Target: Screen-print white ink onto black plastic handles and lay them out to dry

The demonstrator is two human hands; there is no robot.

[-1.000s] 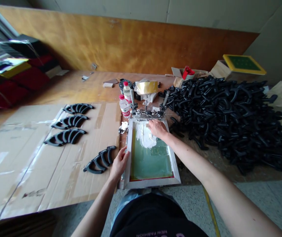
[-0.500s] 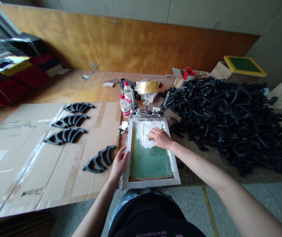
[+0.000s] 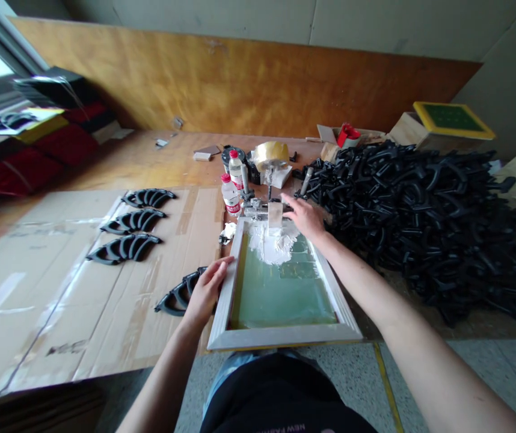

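A screen-printing frame (image 3: 284, 334) with a green mesh has its near end raised. White ink (image 3: 272, 248) lies thick on the far part of the mesh. My left hand (image 3: 204, 294) is at the frame's left rail, fingers stretched out and fingertips against the outer edge. A flat, pale ink scraper (image 3: 275, 216) stands upright at the frame's far end. Just right of it, my right hand (image 3: 305, 218) has its fingers spread; whether a fingertip still touches the scraper I cannot tell. Curved black plastic parts (image 3: 177, 296) lie beside my left hand, partly covered by it.
Rows of similar black parts (image 3: 125, 248) rest on a cardboard sheet (image 3: 118, 325) at the left. A large heap of them (image 3: 402, 210) covers the right side. Two red-capped bottles (image 3: 231, 197), a tape roll (image 3: 270, 155) and metal posts (image 3: 245, 180) stand behind the frame.
The frame's near end has risen. My right hand has moved from the mesh to the far end and opened beside the upright scraper. My left hand has shifted slightly left.
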